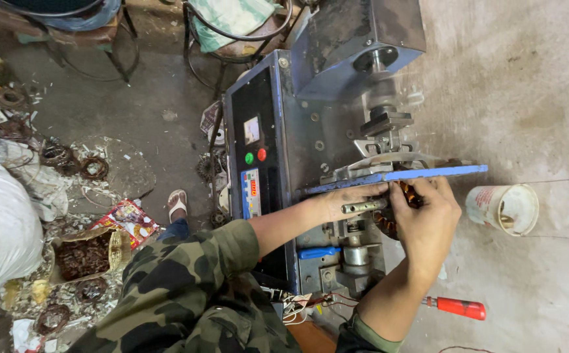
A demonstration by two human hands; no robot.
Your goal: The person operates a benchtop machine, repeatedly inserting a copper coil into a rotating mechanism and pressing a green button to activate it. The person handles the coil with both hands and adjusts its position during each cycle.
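A blue-grey winding machine (310,124) stands in front of me, with a control panel (253,163) on its left face. My left hand (343,199) reaches under a blue flat arm (428,173) and holds the metal shaft (363,206) of a copper-wound rotor (399,209). My right hand (428,219) wraps over the rotor from the right, covering most of it. Both hands grip the same part below the machine's spindle (382,121).
A white cup (503,208) lies on its side to the right, and thin wire runs past it. A red-handled screwdriver (458,307) lies by my right forearm. Old copper coils (68,160) and scraps litter the floor at left. Metal stools (232,33) stand behind the machine.
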